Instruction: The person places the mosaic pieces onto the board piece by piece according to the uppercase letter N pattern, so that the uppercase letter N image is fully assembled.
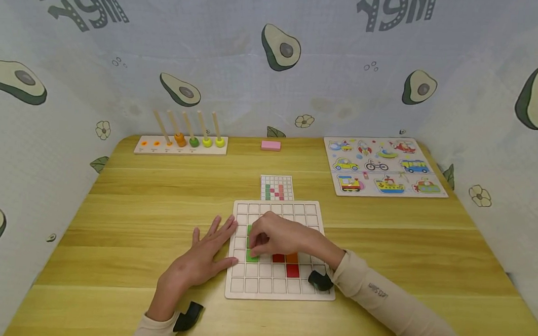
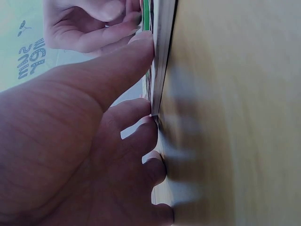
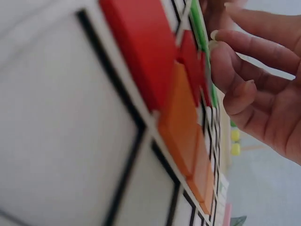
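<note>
A white square grid board (image 1: pixel 240 285) lies on the table in front of me. My left hand (image 1: pixel 202 258) is spread at its left side, the thumb and fingertips touching the edge. Over the board, my right hand (image 1: pixel 281 237) has its fingers curled, with thumb and fingertips at a green tile (image 1: pixel 252 259) in the left part of the grid. More green shows behind the fingers. Red tiles (image 1: pixel 293 271) and orange tiles (image 3: pixel 178 122) sit in the cells to the right, partly covered by this hand in the head view.
A small pattern card (image 1: pixel 276 181) lies just beyond the board. Farther back stand a peg stand with coloured beads (image 1: pixel 181 145), a pink block (image 1: pixel 270 146) and a vehicle puzzle board (image 1: pixel 383 169). Cloth printed with avocados (image 1: pixel 281 48) surrounds the wooden table (image 1: pixel 157 203).
</note>
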Action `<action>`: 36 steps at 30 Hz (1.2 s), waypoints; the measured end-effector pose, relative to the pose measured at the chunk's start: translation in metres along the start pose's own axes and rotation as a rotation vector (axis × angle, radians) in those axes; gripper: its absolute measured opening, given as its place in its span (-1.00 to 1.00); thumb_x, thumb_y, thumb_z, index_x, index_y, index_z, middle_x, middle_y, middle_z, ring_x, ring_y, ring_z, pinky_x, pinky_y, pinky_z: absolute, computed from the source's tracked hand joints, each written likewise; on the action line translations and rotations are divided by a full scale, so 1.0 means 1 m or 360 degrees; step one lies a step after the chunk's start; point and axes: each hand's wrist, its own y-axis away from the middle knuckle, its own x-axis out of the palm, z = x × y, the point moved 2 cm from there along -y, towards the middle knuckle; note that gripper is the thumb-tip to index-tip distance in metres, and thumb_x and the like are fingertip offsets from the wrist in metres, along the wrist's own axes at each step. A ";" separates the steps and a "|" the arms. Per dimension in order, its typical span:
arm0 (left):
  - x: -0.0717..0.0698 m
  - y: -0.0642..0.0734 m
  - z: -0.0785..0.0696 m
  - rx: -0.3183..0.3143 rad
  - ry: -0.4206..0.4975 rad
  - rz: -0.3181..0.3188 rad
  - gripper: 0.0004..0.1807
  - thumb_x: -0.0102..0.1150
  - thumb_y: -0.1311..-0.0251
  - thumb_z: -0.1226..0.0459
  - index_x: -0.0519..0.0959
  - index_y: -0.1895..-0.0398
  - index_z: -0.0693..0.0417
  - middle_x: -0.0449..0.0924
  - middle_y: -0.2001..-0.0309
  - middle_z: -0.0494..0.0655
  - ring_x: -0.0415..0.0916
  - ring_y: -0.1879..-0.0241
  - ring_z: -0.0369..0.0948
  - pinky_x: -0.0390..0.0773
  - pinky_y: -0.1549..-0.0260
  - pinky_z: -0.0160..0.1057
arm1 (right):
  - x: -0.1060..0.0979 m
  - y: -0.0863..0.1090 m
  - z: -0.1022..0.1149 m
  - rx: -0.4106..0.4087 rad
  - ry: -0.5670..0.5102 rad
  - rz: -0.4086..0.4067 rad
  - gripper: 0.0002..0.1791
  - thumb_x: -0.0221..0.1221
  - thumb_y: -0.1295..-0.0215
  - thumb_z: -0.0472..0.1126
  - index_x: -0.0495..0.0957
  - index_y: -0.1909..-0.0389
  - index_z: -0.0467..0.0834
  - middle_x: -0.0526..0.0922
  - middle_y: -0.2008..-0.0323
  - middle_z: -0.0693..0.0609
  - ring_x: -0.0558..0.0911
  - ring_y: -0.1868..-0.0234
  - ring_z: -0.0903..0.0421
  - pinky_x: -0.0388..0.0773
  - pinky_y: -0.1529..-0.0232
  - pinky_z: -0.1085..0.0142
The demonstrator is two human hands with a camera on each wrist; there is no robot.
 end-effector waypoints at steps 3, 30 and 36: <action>0.000 0.000 0.000 -0.0005 -0.0003 0.0001 -0.11 0.30 -0.52 0.16 0.09 -0.75 0.13 -0.10 -0.77 -0.02 -0.40 -0.75 0.13 -0.54 -0.51 0.50 | -0.007 0.005 -0.002 -0.0013 -0.0026 0.0013 -0.94 0.45 -0.41 -0.22 0.82 0.29 -0.10 0.69 0.43 0.26 0.53 0.43 0.39 0.55 0.33 0.47; 0.001 0.001 0.000 -0.0013 0.0050 -0.0007 -0.10 0.31 -0.51 0.15 0.08 -0.76 0.12 -0.10 -0.77 -0.05 -0.41 -0.75 0.11 -0.56 -0.51 0.48 | -0.047 0.138 -0.058 0.0377 -0.0237 -0.0159 -0.89 0.50 -0.34 -0.21 0.76 0.23 -0.12 0.66 0.39 0.22 0.56 0.37 0.26 0.55 0.31 0.43; 0.001 0.000 -0.001 -0.0016 0.0059 -0.0001 -0.10 0.32 -0.51 0.15 0.08 -0.76 0.12 -0.10 -0.77 -0.05 -0.41 -0.75 0.10 -0.57 -0.51 0.48 | -0.046 0.161 -0.061 0.0410 -0.0285 -0.0204 -0.82 0.56 -0.26 -0.23 0.74 0.23 -0.15 0.64 0.40 0.19 0.55 0.38 0.26 0.53 0.36 0.43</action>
